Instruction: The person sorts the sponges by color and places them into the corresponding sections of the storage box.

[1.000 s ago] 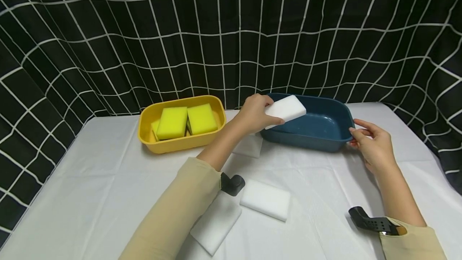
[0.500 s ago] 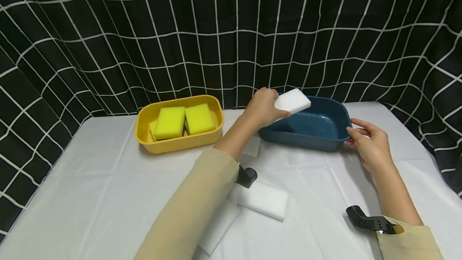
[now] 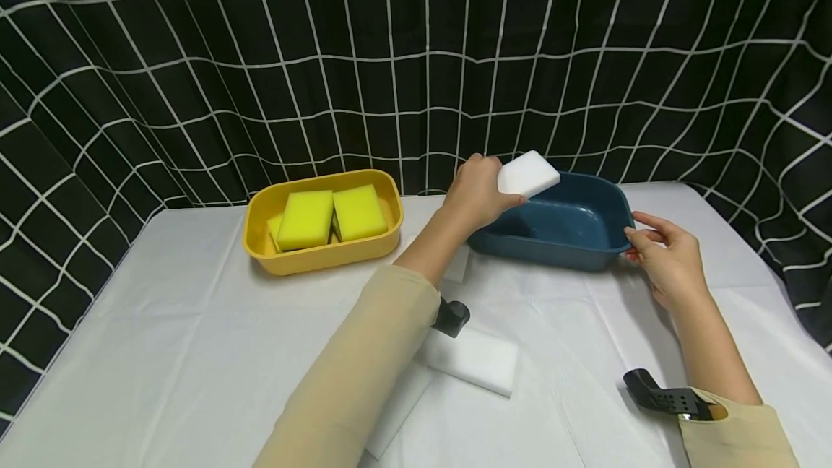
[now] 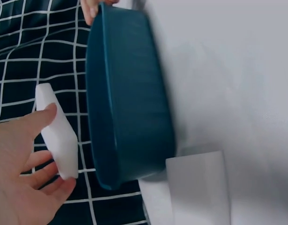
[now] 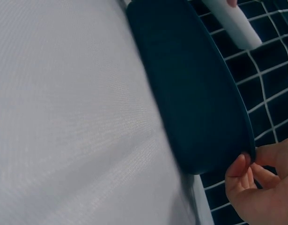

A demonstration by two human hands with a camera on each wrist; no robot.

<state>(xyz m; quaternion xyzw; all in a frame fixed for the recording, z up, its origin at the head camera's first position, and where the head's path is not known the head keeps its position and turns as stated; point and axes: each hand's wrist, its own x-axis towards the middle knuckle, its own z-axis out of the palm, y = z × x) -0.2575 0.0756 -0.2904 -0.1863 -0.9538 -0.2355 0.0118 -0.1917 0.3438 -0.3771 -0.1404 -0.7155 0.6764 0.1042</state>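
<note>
Between thumb and fingers, my left hand [image 3: 476, 192] pinches a white sponge block [image 3: 529, 173] above the left part of a dark blue tub [image 3: 572, 255]. From the left wrist view the white sponge block [image 4: 59, 136] is seen edge-on, apart from the tub's rim [image 4: 108, 93]. At the tub's right end my right hand [image 3: 669, 258] pinches the rim with thumb and fingers. That grip shows closely in the right wrist view, with the right hand [image 5: 263, 185] at the tub's corner [image 5: 204, 154]. The visible part of the tub's inside holds nothing.
A yellow tub [image 3: 312, 260] with several yellow sponges [image 3: 308, 219] stands at the left. More white blocks lie on the white cloth: one in front [image 3: 477, 360], one partly under the left sleeve [image 3: 399, 403], and one beside the blue tub [image 3: 457, 266]. A black gridded curtain [image 3: 416, 56] hangs behind.
My left hand has carried the white sponge block right and slightly up, farther over the blue tub. The right hand keeps its hold on the rim.
</note>
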